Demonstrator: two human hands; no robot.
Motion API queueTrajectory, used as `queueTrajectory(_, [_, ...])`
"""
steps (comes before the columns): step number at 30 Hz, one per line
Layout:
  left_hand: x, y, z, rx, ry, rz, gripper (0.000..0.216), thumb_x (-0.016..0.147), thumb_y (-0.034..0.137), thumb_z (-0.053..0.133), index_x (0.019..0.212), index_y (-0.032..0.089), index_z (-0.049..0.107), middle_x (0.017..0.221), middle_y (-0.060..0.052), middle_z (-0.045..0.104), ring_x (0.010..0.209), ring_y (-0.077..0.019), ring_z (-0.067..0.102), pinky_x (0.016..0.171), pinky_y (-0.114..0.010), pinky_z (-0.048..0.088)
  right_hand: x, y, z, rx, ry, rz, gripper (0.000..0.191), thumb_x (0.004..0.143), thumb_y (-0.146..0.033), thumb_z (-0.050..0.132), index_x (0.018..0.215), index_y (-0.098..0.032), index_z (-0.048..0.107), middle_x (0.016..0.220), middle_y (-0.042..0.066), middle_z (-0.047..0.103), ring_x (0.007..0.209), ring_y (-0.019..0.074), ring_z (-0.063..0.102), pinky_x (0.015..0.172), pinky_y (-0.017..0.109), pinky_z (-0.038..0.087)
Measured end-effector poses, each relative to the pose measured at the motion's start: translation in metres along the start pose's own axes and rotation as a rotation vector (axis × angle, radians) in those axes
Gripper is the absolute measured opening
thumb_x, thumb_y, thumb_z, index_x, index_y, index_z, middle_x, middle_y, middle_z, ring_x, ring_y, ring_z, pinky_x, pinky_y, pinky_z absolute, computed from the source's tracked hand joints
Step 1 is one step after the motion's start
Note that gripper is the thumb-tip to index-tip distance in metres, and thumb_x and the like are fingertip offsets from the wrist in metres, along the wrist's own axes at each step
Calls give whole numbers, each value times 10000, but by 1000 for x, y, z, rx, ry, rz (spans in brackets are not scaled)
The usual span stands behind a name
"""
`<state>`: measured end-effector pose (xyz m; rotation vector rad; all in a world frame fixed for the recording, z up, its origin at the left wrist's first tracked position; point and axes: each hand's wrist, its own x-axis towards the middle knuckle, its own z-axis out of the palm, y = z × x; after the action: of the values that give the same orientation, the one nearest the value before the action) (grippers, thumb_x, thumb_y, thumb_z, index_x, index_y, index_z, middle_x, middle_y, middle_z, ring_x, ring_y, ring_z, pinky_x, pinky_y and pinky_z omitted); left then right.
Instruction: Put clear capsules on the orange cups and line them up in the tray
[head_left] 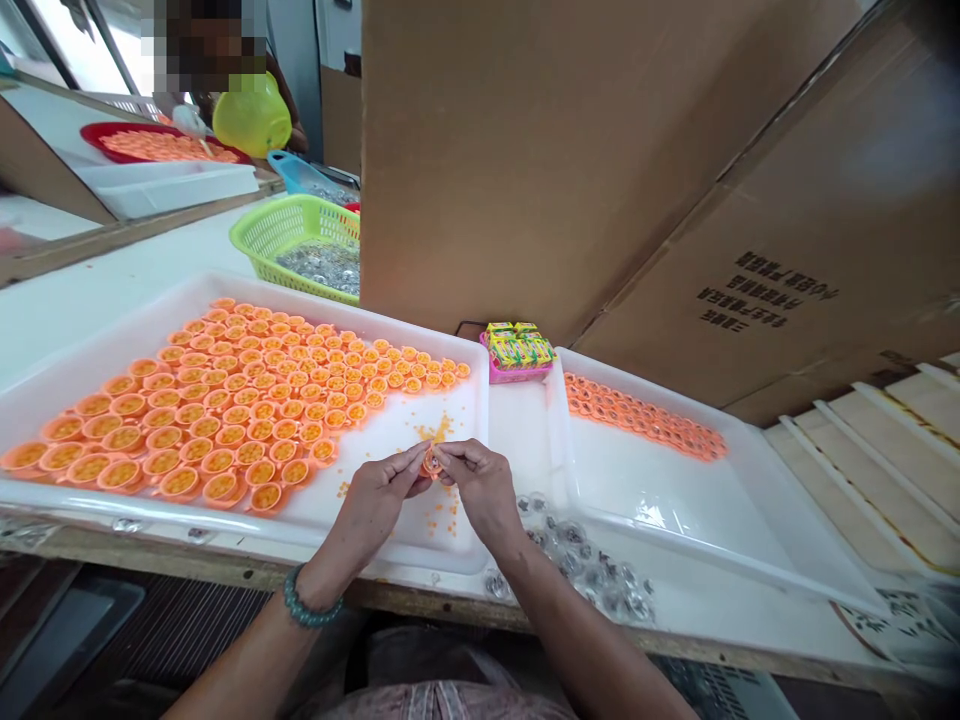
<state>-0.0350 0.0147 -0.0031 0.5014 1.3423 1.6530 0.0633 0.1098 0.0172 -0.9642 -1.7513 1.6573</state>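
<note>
Between the fingertips of both hands, above the right part of a white tray, is a small orange cup. My left hand pinches it from the left. My right hand grips its other side, with thumb and fingers close to the rim. Something shiny seems to sit on the cup's top, too small to make out. Rows of orange cups holding yellow-orange bits fill the tray's left and middle. Loose bits lie scattered under my hands. Clear plastic pieces are heaped beside my right forearm.
A second white tray at right holds rows of orange pieces. Small yellow-green boxes fill a pink basket. Behind stand large cardboard boxes and a green basket of clear pieces. Another person holds a yellow-green bowl.
</note>
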Motion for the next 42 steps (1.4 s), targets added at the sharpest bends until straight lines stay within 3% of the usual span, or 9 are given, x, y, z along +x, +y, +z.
queueTrajectory(7, [-3, 7, 1, -118, -73, -16, 340, 771, 372, 647, 1050, 179, 673, 1022, -40, 679, 980, -198, 593, 931, -345, 467, 1, 0, -8, 94, -55, -37, 109, 708, -276, 671, 772, -193, 702, 702, 1, 643, 616, 116, 561, 614, 258, 468])
queueTrajectory(16, [3, 13, -1, -114, 73, -22, 243, 682, 342, 732, 807, 162, 627, 788, -11, 642, 743, -125, 570, 718, -241, 459, -2, 8, -9, 368, -119, 28, 135, 730, -270, 674, 783, -170, 601, 676, -13, 600, 635, 97, 558, 583, 212, 428])
queueTrajectory(19, [5, 14, -1, 12, 138, 38, 276, 680, 350, 729, 856, 169, 618, 716, 11, 615, 692, -101, 522, 656, -201, 404, -5, 5, -13, 401, -135, -12, 136, 749, -274, 665, 806, -180, 585, 713, -11, 605, 694, 106, 578, 617, 217, 443])
queueTrajectory(21, [6, 15, -1, 88, 156, 37, 363, 696, 374, 713, 995, 198, 608, 624, 41, 568, 626, -94, 486, 606, -199, 374, -8, 1, -17, 409, -148, -26, 133, 762, -272, 656, 823, -187, 572, 716, -14, 610, 698, 107, 583, 632, 224, 453])
queueTrajectory(25, [7, 18, 0, 102, 141, 20, 478, 711, 418, 682, 1137, 219, 596, 686, 29, 555, 641, -104, 490, 641, -230, 410, -14, -5, -21, 340, -165, -67, 117, 788, -267, 624, 842, -192, 552, 706, -10, 618, 680, 112, 581, 648, 243, 472])
queueTrajectory(28, [6, 20, 1, -11, 105, -9, 428, 667, 402, 716, 1036, 194, 653, 872, -10, 588, 756, -128, 528, 766, -286, 453, -19, -7, -21, 225, -155, -127, 88, 802, -253, 596, 844, -196, 544, 723, -9, 591, 698, 124, 585, 659, 265, 488])
queueTrajectory(31, [6, 23, 2, -106, 83, -23, 310, 620, 363, 754, 850, 172, 673, 883, -13, 585, 798, -141, 529, 805, -313, 460, -23, -6, -22, 91, -117, -230, 44, 816, -229, 571, 845, -206, 546, 779, -11, 540, 725, 126, 571, 681, 279, 495])
queueTrajectory(38, [11, 23, -4, 132, 109, -8, 266, 632, 350, 738, 783, 149, 652, 726, -14, 595, 660, -120, 494, 591, -219, 377, -28, -6, -27, -149, -80, -416, 30, 841, -208, 547, 841, -219, 575, 827, 12, 558, 774, 142, 555, 726, 290, 484])
queueTrajectory(42, [11, 27, -4, 84, 85, -46, 402, 638, 376, 746, 967, 164, 656, 753, -18, 614, 685, -130, 532, 636, -237, 425, -27, -8, -24, -106, -50, -379, 66, 820, -206, 567, 877, -230, 590, 823, 16, 580, 779, 153, 576, 733, 300, 490])
